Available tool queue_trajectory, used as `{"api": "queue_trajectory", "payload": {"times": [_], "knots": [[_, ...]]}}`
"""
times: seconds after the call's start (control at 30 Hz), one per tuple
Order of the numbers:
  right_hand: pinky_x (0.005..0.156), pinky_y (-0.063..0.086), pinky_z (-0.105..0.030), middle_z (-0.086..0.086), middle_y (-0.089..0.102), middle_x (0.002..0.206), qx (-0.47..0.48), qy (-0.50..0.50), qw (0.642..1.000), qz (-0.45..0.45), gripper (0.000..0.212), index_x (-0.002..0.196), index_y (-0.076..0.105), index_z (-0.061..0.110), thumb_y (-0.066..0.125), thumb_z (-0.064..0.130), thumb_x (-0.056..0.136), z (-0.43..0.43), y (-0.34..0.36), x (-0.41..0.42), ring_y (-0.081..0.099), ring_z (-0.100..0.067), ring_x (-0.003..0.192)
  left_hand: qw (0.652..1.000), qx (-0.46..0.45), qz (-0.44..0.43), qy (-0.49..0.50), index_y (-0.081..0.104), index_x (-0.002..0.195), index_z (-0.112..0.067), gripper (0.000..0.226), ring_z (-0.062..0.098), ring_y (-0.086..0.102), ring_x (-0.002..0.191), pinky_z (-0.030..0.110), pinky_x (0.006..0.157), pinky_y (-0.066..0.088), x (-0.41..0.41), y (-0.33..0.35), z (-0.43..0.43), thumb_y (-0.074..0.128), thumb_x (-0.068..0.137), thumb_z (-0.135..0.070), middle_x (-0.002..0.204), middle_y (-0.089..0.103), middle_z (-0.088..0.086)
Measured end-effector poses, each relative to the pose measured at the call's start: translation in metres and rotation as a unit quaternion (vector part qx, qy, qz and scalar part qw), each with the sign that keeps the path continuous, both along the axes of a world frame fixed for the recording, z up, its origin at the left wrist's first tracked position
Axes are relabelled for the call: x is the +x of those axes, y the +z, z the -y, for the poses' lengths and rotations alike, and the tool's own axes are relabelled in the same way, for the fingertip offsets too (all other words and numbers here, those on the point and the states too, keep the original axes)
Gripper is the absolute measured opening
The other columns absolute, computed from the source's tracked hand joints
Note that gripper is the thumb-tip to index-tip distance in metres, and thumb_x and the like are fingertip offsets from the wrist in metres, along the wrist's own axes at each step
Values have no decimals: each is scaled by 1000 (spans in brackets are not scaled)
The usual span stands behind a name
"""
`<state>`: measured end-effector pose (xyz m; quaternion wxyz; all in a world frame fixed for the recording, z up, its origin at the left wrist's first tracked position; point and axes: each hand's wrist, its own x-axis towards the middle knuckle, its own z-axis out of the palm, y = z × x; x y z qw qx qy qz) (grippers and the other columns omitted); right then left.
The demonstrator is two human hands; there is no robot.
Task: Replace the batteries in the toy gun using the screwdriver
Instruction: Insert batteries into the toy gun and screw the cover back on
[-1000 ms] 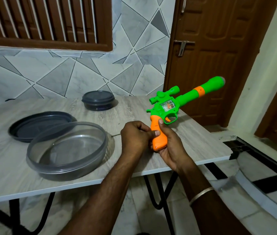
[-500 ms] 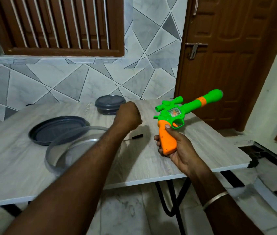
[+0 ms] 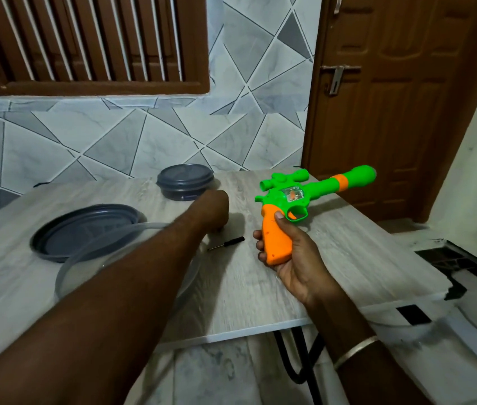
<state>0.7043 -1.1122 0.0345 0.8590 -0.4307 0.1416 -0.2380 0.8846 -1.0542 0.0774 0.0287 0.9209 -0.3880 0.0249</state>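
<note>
head view: the right hand (image 3: pixel 290 258) gripped the orange handle of the toy gun (image 3: pixel 295 197), holding it above the table (image 3: pixel 348 258) with the green barrel pointing right and away. the left hand (image 3: pixel 212 209) was clenched, knuckles up, over the tabletop; whether it held anything could not be told. the screwdriver (image 3: pixel 227 243) lay on the table between both hands, untouched. a small lidded container (image 3: pixel 184 181) sat behind.
</note>
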Motion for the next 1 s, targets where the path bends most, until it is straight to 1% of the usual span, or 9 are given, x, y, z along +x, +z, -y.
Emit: {"api": "queue_trajectory", "payload": {"times": [0.1,0.3,0.47,0.57,0.63,0.7,0.73,0.8,1.0], "knots": [[49,51,-27,-15,67,84,-3,-5,1000,-5,33,123,53,9,53,32,99,0,-2,1,60,-19,65,1000,16,25,-2,63,120,2,30,26,64,97,33,87,53,1,-3,6,67,93,-11,117,66,16],[49,50,-26,-15,66,83,-2,2,1000,0,29,116,56,9,51,32,99,1,-1,1,59,-19,64,999,25,47,-3,61,125,0,31,29,68,102,36,86,57,-1,-6,12,64,95,-8,116,67,17],[51,51,-27,-16,67,85,4,-6,1000,4,34,124,53,9,53,33,98,1,-3,0,61,-19,65,998,31,60,-14,61,125,0,32,32,67,105,38,88,57,-4,-5,12,65,93,-5,119,65,19],[51,51,-28,-15,67,83,7,-6,1000,3,33,121,54,10,53,33,99,1,-3,-1,61,-19,65,997,45,57,-16,60,126,1,34,33,67,108,38,90,56,-6,-3,11,65,93,-5,121,65,19],[50,50,-27,-15,67,82,9,-5,1000,6,28,116,55,11,52,32,99,0,-1,-2,60,-19,64,997,55,53,-16,61,124,1,33,30,67,102,35,89,55,-7,0,10,67,92,-6,119,66,18],[49,50,-26,-15,65,82,12,-7,1000,7,26,113,56,11,51,32,99,0,0,-2,59,-19,63,997,64,51,-17,63,122,1,34,24,62,88,32,87,54,-8,2,9,71,90,-9,115,67,16],[49,50,-26,-16,65,83,14,-8,1000,7,27,114,56,10,52,32,99,0,0,-2,59,-19,64,996,69,51,-13,64,122,1,36,22,57,84,30,87,54,-8,3,8,73,89,-11,114,67,15],[49,50,-27,-16,66,84,16,-11,1000,6,32,120,54,9,52,33,99,-1,-1,-2,60,-19,64,996,73,50,-1,63,122,2,38,21,53,83,30,87,52,-8,4,6,74,88,-11,115,66,15],[50,51,-26,-16,66,84,22,-17,1000,7,41,131,49,7,54,32,98,-1,-2,-2,61,-19,63,997,69,40,10,63,121,2,37,21,54,83,29,80,50,-11,5,4,74,87,-7,113,67,15]]}}
